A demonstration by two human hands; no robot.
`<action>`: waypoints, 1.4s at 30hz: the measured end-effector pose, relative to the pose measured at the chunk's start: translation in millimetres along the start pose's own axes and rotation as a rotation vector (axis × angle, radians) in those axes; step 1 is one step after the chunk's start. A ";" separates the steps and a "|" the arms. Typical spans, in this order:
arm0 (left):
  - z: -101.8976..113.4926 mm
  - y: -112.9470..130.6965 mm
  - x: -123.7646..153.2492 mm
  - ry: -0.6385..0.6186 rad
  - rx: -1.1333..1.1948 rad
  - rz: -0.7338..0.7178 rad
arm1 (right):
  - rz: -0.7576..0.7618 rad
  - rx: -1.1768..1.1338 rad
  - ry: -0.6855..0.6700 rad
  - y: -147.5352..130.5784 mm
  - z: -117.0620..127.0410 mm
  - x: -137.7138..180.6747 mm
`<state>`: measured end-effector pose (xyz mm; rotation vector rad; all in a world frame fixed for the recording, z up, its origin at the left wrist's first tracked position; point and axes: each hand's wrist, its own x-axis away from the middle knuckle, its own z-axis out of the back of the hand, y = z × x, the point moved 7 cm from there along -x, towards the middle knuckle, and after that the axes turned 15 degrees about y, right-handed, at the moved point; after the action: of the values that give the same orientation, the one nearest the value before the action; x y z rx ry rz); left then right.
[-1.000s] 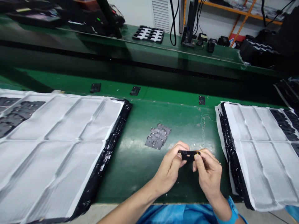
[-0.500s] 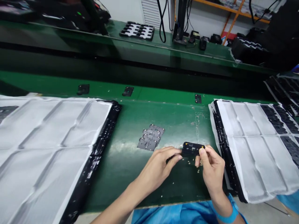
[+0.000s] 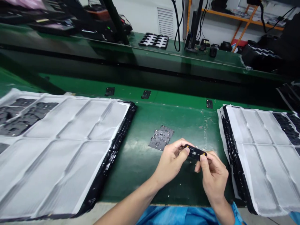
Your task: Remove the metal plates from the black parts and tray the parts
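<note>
Between both hands is a thin black plastic part (image 3: 195, 153) with cutouts and small yellow spots near its ends. My left hand (image 3: 172, 161) pinches its left end, thumb on the near face. At the right end, the thumb and fingers of my right hand (image 3: 214, 172) grip it. The part is held above the green table (image 3: 131, 178) and tilted. Just beyond my left hand lies a cluster of overlapping flat dark grey parts (image 3: 161, 137).
On the left is a white-lined black tray (image 3: 77, 162) with grey parts in its far compartments. Another lined tray stack (image 3: 255, 159) stands at the right. Single black parts (image 3: 146, 94) lie along the back strip, below a raised green shelf (image 3: 159, 56).
My left thumb has come onto the part's left end, which is now pinched by both hands. The part has tipped flatter. The view has swung left, showing more of the left tray.
</note>
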<state>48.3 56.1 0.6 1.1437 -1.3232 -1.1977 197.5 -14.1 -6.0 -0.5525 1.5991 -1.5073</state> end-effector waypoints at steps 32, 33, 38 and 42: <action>14.0 -3.0 15.1 0.025 0.074 -0.054 | 0.003 -0.026 -0.062 -3.5 -10.4 4.5; 14.0 -3.8 15.4 0.023 0.077 -0.051 | 0.002 -0.024 -0.064 -3.4 -10.4 4.8; 15.6 -9.6 16.1 0.026 0.116 -0.014 | 0.018 -0.016 -0.072 -5.9 -10.3 5.3; 17.1 -12.3 17.6 0.017 0.124 0.012 | 0.023 0.000 -0.083 -7.2 -10.9 5.6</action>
<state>30.2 39.0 -11.1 1.2300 -1.4057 -1.1076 184.0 -13.4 -1.6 -0.5870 1.5370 -1.4485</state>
